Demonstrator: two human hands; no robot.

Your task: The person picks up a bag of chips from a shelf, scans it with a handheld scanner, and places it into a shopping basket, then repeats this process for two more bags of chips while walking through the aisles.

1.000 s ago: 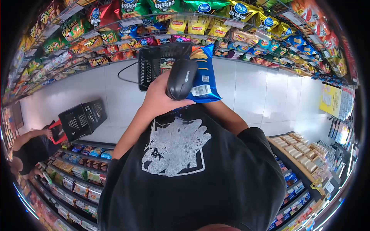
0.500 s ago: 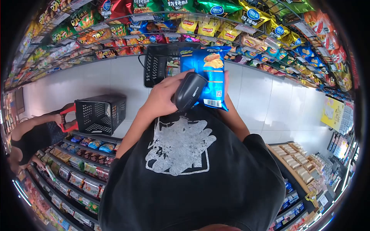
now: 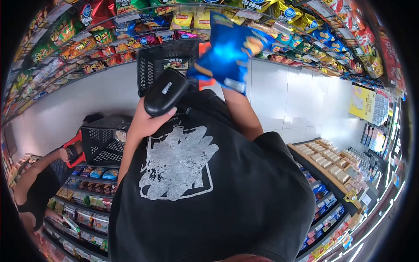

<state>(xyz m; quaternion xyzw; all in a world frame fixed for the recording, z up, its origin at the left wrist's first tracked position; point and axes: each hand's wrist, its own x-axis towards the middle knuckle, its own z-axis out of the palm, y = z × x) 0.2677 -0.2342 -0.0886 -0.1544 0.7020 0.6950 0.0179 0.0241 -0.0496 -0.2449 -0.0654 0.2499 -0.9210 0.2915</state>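
Note:
My left hand (image 3: 149, 124) is wrapped around a black rounded handheld device (image 3: 165, 94) with white lettering. Its thumb lies along the lower edge; the other fingers are hidden beneath. A blue bag of chips (image 3: 227, 53), blurred and tilted, is up in front of me at the end of my right arm. My right hand is behind the bag, so its fingers do not show. Just beyond the device is a black shopping basket (image 3: 147, 72) with red parts at its right side. Inside lies a dark package with a food picture (image 3: 176, 64).
Racks of chip bags (image 3: 104, 39) curve along the far side. At left a person (image 3: 37, 183) holds another black basket (image 3: 104, 142) by its red handle. Snack shelves (image 3: 91, 192) run at lower left; a wooden-edged display (image 3: 325, 163) stands at right.
The chip bag has swung up and tilted, away from my left hand. My left hand, with the black device, has drawn left and toward me. The view has shifted, showing more of the basket's red parts.

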